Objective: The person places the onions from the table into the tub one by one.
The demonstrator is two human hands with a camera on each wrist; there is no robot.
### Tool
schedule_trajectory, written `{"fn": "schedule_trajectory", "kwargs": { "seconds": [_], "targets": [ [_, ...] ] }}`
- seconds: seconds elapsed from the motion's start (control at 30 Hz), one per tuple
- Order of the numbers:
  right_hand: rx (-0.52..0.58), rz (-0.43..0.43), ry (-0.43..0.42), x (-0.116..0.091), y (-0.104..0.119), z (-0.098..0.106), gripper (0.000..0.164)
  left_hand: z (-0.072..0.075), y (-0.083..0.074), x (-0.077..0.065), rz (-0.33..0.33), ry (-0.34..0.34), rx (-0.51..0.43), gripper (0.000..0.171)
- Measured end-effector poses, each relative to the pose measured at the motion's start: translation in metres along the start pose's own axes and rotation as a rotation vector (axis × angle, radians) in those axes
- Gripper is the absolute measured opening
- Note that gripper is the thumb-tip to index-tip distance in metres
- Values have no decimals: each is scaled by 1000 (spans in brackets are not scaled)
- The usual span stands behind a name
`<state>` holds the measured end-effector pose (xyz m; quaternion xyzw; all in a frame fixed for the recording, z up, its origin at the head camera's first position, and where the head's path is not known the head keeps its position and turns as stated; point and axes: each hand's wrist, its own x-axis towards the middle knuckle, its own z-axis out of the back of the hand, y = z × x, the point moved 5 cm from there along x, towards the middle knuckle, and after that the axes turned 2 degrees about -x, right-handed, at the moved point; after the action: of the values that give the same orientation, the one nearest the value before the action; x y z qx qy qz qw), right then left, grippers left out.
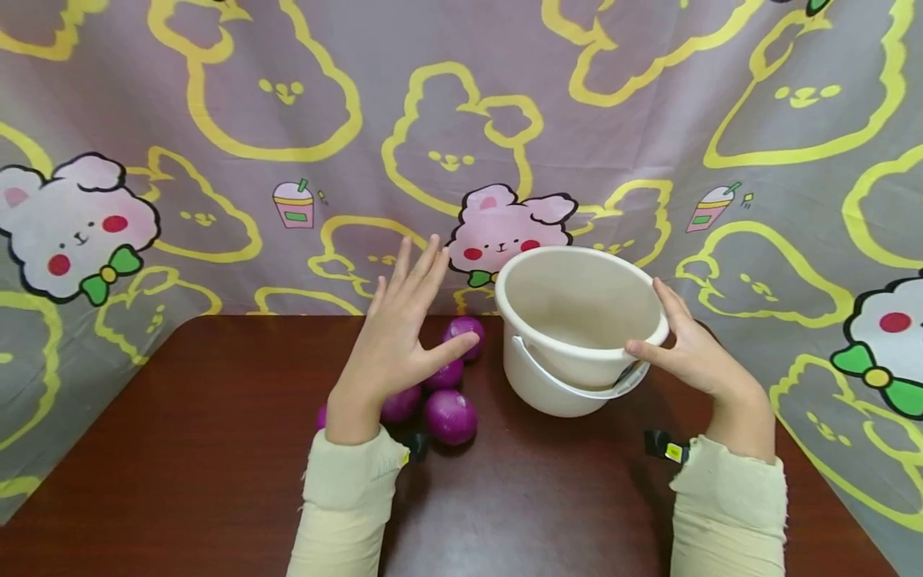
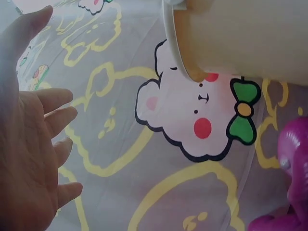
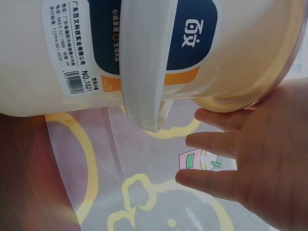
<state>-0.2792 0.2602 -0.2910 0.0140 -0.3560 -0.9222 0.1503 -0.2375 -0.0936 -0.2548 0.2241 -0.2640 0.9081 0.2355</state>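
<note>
A cream-white bucket (image 1: 541, 365) stands upright on the table, its inside visible and its white handle (image 1: 570, 386) hanging down in front. My right hand (image 1: 699, 353) is at the bucket's right side, thumb and fingertips at the rim. In the right wrist view, its fingers (image 3: 211, 185) are straight beside the bucket wall. My left hand (image 1: 392, 332) is raised left of the bucket with fingers spread, holding nothing and apart from the bucket. Below and behind it lie several purple onions (image 1: 451, 417), some partly hidden by the hand and wrist.
The dark brown table (image 1: 180, 449) reaches back to a patterned cloth (image 1: 288, 104) hanging behind and at both sides. A printed label (image 3: 67, 48) is on the bucket's side. In the left wrist view, purple onions (image 2: 296, 159) show at the lower right.
</note>
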Motion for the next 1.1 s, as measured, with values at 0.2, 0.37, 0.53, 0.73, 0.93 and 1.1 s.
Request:
{"fn": "schedule_trajectory", "kwargs": {
  "seconds": [0.2, 0.37, 0.53, 0.73, 0.93, 1.1],
  "targets": [
    [-4, -10, -4, -1, -1, 1, 107, 2, 6, -4, 15, 28, 59, 95],
    [-6, -11, -6, 0, -1, 2, 108, 2, 9, -6, 10, 48, 104, 97],
    [-9, 1, -8, 1, -3, 1, 108, 1, 11, -10, 6, 64, 152, 98],
    [-14, 0, -7, 2, -3, 2, 108, 4, 16, -16, 1, 75, 169, 100],
    [-9, -1, -7, 1, -2, 2, 108, 7, 22, -23, -4, 92, 211, 101],
    [6, -1, -9, 1, -2, 1, 108, 10, 27, -26, -5, 107, 224, 100]
  ]
}}
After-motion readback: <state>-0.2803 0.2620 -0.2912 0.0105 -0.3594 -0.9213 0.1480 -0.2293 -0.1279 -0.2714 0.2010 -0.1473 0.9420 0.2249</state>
